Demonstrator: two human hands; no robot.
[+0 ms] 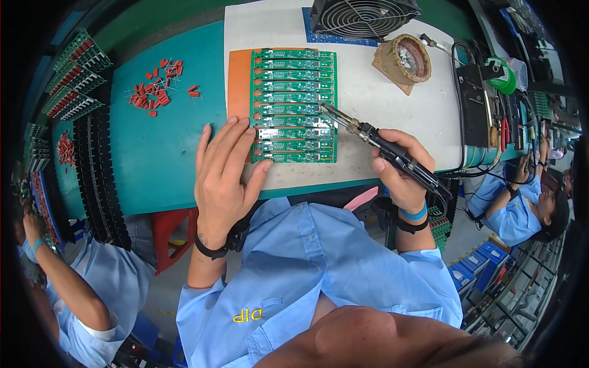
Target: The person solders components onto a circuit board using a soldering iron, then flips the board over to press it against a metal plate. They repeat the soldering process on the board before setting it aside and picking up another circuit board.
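A green circuit board panel [294,110], split into several narrow strips, lies on an orange sheet [240,80] over white paper. My left hand [227,165] rests at the panel's left edge, fingers stretched out and fingertips on the orange sheet and the board's lower left corner. A black-handled soldering iron [392,153] is gripped in my right hand [408,165], just right of the panel. Its metal tip points up and left, at the right part of a middle strip; whether it touches cannot be made out.
Red components [153,89] with wire leads lie scattered on the teal mat [178,153]. A black fan [365,15] and a round tan pot [405,58] stand at the back. Black racks [101,178] line the left. A black box [472,101] with cables stands right. Co-workers sit on both sides.
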